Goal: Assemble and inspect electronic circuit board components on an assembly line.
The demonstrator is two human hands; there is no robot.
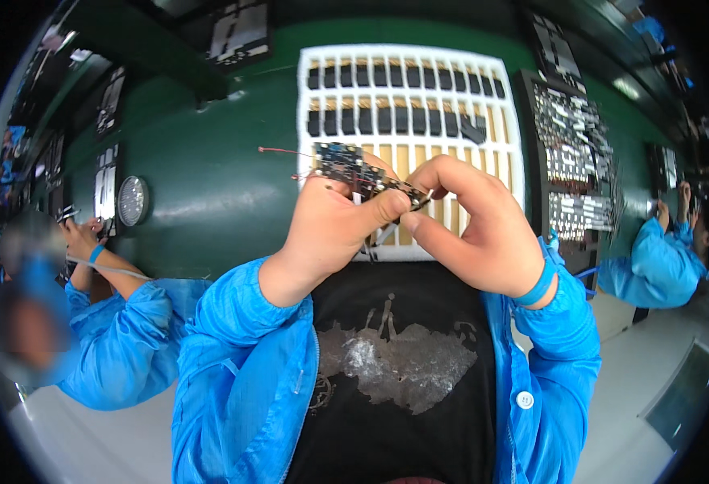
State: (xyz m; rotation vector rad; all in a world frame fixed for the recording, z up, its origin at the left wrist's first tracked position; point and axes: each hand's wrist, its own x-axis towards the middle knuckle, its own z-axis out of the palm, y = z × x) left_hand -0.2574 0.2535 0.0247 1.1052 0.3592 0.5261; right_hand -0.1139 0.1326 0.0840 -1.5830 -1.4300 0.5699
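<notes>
In front of my chest, my left hand (326,222) is closed round a dark circuit board (340,164) dotted with small parts. Its thumb presses on the board near the right end. A thin red wire (283,150) sticks out to the left from the board. My right hand (479,226) pinches the board's right end between thumb and forefinger; whether a smaller piece is also between those fingertips I cannot make out. A short grey strip (387,235) hangs under the board between my hands.
Behind my hands, a white foam tray (509,121) with narrow slots holds rows of black parts (383,121). To its right stands a dark rack of boards (568,145). A round metal dish (133,201) is on the green table (209,218). People in blue sit on both sides.
</notes>
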